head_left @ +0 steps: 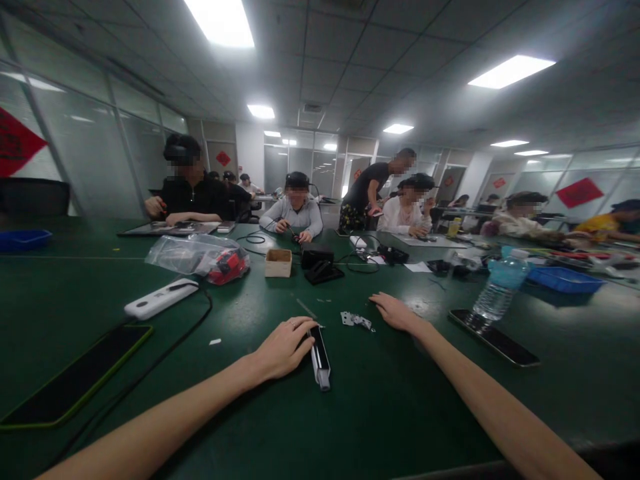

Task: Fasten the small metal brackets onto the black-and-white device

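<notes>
A slim white pen-shaped device (321, 360) with a glossy black face and a narrow grey tip lies on the green table, its tip towards me. My left hand (286, 347) is at its far left side, with the thumb and fingers curled against it. My right hand (397, 312) rests palm down with its fingers stretched out, holding nothing. Between my hands lies a cluster of small silvery metal pieces (357, 321), apart from both. A thin clear strip (306, 308) lies just beyond the device.
On the left are a green-edged phone-like slab (75, 377), a white power strip (161, 298) with a black cable, and a plastic bag (175, 253). A small box (278, 263) stands ahead. To the right, a water bottle (500, 287) stands by a phone (493, 338). Several people sit opposite.
</notes>
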Action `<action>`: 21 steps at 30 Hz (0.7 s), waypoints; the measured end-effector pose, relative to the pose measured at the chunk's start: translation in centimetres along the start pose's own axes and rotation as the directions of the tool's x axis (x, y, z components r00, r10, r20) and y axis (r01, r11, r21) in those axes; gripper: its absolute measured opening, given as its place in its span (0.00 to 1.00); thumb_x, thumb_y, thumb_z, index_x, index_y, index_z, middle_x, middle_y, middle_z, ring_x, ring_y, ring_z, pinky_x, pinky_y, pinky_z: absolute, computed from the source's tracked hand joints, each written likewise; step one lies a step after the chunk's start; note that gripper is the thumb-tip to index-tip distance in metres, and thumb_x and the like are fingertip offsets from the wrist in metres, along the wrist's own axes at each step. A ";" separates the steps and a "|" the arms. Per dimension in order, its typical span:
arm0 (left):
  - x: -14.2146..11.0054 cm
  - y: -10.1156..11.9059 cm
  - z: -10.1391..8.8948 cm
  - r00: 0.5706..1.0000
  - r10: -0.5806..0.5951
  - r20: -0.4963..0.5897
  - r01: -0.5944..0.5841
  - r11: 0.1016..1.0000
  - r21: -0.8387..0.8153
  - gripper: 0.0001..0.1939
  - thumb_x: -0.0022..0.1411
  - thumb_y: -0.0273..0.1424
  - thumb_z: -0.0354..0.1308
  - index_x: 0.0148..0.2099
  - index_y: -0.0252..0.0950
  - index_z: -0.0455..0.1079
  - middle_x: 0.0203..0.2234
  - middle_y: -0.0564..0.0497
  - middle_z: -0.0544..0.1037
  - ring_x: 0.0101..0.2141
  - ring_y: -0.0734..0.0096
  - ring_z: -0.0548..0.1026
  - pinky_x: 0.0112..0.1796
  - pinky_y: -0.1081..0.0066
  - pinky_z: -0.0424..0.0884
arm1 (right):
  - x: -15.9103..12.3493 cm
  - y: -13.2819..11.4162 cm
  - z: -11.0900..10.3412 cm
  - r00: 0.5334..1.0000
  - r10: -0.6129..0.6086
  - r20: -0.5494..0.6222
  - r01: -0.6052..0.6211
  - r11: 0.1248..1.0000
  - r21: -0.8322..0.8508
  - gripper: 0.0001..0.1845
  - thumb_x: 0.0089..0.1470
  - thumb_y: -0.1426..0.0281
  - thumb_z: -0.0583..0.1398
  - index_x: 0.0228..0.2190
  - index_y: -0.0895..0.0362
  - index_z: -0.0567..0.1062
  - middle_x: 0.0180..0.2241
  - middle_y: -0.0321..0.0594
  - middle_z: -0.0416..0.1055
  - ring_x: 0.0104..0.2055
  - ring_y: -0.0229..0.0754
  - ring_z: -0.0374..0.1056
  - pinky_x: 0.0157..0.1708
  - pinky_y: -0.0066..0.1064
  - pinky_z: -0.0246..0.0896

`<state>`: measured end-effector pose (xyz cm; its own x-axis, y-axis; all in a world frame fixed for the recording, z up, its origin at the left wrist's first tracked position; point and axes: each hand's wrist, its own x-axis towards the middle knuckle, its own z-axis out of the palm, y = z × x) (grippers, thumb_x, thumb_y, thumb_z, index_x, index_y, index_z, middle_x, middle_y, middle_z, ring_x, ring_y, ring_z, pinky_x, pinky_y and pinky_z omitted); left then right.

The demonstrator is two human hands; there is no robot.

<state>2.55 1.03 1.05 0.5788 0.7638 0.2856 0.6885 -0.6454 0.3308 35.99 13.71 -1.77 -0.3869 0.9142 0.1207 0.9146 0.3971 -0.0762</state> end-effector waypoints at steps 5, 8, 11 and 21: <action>0.0 -0.2 0.2 1.000 0.012 -0.011 -0.012 1.000 -0.009 0.19 0.67 0.37 0.41 0.57 0.40 0.58 0.53 0.47 0.64 0.53 0.64 0.62 0.52 0.62 0.61 | -0.1 -2.7 -0.9 0.989 -0.146 -0.005 0.146 0.989 -0.015 0.20 0.56 0.73 0.49 0.46 0.60 0.73 0.48 0.47 0.69 0.53 0.47 0.61 0.54 0.36 0.53; 0.0 -0.2 0.2 1.000 0.011 -0.010 -0.011 1.000 -0.009 0.19 0.67 0.37 0.41 0.57 0.40 0.58 0.53 0.47 0.64 0.52 0.65 0.63 0.52 0.62 0.61 | -0.4 -3.8 -1.6 0.981 -0.190 0.037 0.190 0.982 -0.002 0.17 0.55 0.73 0.51 0.41 0.57 0.76 0.41 0.46 0.72 0.43 0.45 0.67 0.44 0.31 0.59; -0.1 0.0 0.0 1.000 0.000 0.003 0.000 1.000 -0.011 0.19 0.67 0.37 0.41 0.58 0.40 0.57 0.53 0.47 0.64 0.52 0.65 0.63 0.52 0.62 0.61 | -0.6 -3.8 -2.6 0.974 -0.217 0.068 0.214 0.975 0.054 0.14 0.54 0.72 0.53 0.38 0.55 0.77 0.37 0.43 0.73 0.39 0.42 0.68 0.39 0.29 0.60; -0.1 0.0 0.1 0.999 -0.031 0.015 0.031 0.999 -0.022 0.20 0.67 0.39 0.40 0.58 0.40 0.56 0.54 0.47 0.63 0.52 0.65 0.63 0.52 0.63 0.61 | -1.9 1.7 -4.9 0.978 0.124 0.170 -0.121 0.992 -0.027 0.10 0.49 0.70 0.59 0.34 0.57 0.78 0.35 0.45 0.75 0.36 0.45 0.70 0.33 0.29 0.60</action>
<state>2.54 1.00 0.90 0.5636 0.7833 0.2622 0.6964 -0.6213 0.3593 38.82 12.25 2.75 -0.2848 0.9567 -0.0597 0.9576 0.2812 -0.0630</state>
